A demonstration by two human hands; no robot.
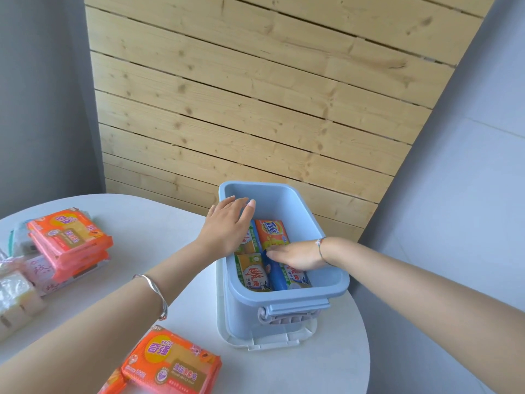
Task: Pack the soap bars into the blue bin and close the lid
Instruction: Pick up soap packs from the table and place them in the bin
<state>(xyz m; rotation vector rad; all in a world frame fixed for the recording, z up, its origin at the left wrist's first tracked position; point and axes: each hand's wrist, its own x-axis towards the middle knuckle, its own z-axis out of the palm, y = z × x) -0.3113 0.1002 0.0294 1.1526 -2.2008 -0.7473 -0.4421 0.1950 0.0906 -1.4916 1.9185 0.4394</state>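
Quickly, what we see:
Bin: we find the light blue rectangular plastic bin point(287, 308) at centre of the frame, open on top, standing on the round white table point(184, 322).
Lid: a white plastic lid point(272, 341) seems to sit under the bin, its edge and latch showing at the bin's lower side.
Soap in bin: we count several wrapped bars on the floor of the bin, an orange Tide bar point(271, 233) at the upper middle, a yellow-green wrapped bar point(252, 273) at lower left, a blue-white wrapped bar point(289, 278) at lower right.
Left hand: left hand point(227, 226) is flat, fingers spread, palm down over the bin's left rim, grasping nothing.
Right hand: right hand point(298, 255) is inside the bin, flat on the blue-white bar, fingers extended, not clenched.
Soap outside: orange-pink wrapped soap packs in a stack point(68, 240) at left of the frame, another orange soap pack point(173, 362) at bottom centre, pale wrapped bars point(17, 300) at far left edge, all on the table.
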